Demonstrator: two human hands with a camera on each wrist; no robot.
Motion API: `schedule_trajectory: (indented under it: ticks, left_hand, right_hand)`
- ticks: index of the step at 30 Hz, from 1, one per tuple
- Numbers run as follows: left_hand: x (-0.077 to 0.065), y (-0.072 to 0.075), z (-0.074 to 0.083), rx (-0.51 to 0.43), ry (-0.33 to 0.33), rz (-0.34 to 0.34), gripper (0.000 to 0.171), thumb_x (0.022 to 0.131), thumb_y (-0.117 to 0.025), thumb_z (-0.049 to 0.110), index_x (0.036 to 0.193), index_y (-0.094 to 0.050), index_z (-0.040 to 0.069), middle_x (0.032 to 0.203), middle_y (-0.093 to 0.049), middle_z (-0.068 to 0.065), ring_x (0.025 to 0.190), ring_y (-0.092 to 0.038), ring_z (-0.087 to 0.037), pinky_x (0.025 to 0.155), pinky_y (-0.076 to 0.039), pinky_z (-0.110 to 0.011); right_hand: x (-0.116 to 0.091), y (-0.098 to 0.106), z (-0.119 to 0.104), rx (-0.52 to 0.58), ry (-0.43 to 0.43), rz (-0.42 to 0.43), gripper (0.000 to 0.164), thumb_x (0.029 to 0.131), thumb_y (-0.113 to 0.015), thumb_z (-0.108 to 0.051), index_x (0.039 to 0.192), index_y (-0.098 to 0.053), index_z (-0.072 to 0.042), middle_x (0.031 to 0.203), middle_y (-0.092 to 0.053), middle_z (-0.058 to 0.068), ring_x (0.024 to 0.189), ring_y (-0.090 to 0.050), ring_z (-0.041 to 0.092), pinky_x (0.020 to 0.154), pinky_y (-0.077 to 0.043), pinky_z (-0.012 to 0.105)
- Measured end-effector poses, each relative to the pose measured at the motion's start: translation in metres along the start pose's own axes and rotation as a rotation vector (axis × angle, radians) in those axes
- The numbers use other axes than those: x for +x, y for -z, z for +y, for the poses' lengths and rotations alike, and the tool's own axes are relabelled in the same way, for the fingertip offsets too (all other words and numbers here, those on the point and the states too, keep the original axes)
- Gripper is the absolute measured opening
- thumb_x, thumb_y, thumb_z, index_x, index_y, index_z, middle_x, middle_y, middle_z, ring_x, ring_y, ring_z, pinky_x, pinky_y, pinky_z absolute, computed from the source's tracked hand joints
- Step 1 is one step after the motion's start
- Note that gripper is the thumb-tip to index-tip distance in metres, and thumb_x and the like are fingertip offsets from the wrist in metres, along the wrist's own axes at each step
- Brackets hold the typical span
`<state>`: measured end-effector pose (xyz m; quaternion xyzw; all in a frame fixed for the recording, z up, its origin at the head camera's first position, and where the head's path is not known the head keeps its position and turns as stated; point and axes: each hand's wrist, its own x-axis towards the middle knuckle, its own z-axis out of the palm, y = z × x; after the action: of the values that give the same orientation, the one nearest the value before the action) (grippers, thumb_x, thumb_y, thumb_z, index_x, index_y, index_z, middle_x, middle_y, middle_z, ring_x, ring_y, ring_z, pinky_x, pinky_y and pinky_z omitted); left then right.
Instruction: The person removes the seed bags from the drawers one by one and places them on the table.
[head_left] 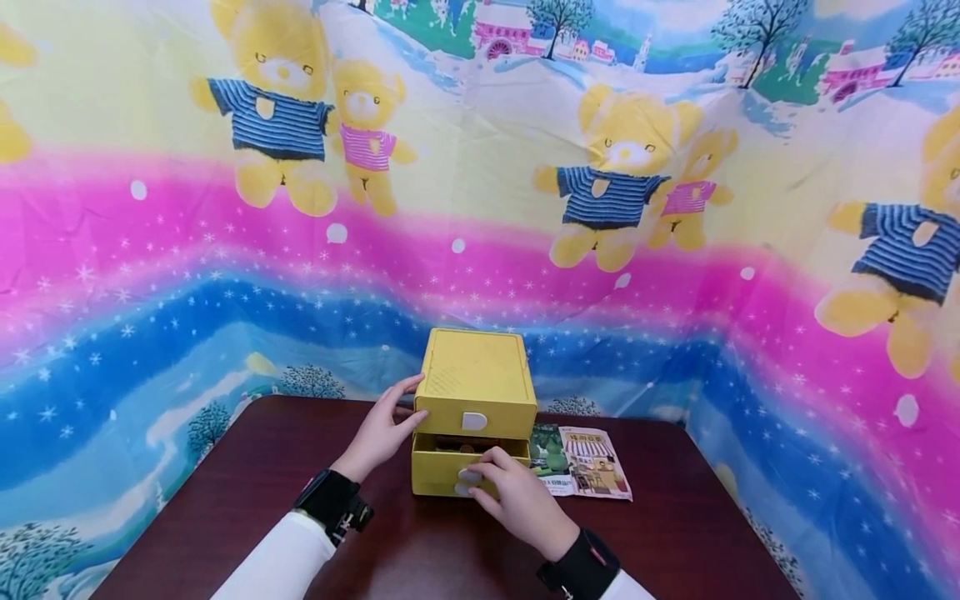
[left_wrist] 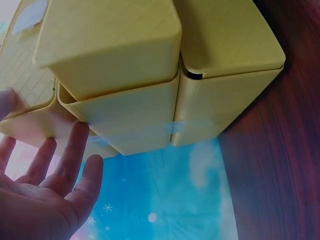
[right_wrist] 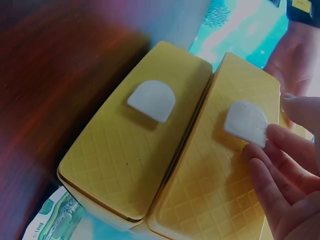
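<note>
A small yellow drawer box [head_left: 480, 367] stands on the table, its drawers stacked, each with a white rounded handle. The middle drawer [left_wrist: 130, 117] sticks out beyond the top one, and something dark and brownish shows inside it in the head view. My right hand [head_left: 517, 496] is at this drawer's front, fingertips at the edge of its handle [right_wrist: 246, 122]. Below it, the bottom drawer [right_wrist: 115, 165] has its own handle [right_wrist: 152, 100]. My left hand [head_left: 382, 429] rests against the box's upper left side, fingers spread and thumb near the front corner.
Two flat printed packets lie right of the box: a green one [head_left: 551, 458] and one with a shop picture [head_left: 596, 462]. The dark red-brown table [head_left: 675, 533] reaches back to a cloth backdrop [head_left: 465, 283] printed with bears.
</note>
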<state>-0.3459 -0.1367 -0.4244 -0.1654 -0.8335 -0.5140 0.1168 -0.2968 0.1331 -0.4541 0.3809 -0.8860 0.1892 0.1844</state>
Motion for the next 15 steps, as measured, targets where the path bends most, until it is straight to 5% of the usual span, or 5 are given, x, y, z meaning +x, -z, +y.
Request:
schedule_trajectory:
  ticks: [15]
  left_hand:
    - [0.000,-0.001,0.000,0.012,-0.001,0.010,0.060,0.102,-0.065,0.019,0.156,-0.041,0.026,0.148,-0.046,-0.014,0.115,-0.062,-0.035,0.087,-0.059,-0.041]
  right_hand:
    - [-0.018,0.006,-0.017,0.026,0.020,-0.019,0.026,0.096,-0.074,-0.024,0.119,-0.073,-0.013,0.109,-0.057,-0.005,0.085,-0.062,0.007,0.069,-0.047,0.014]
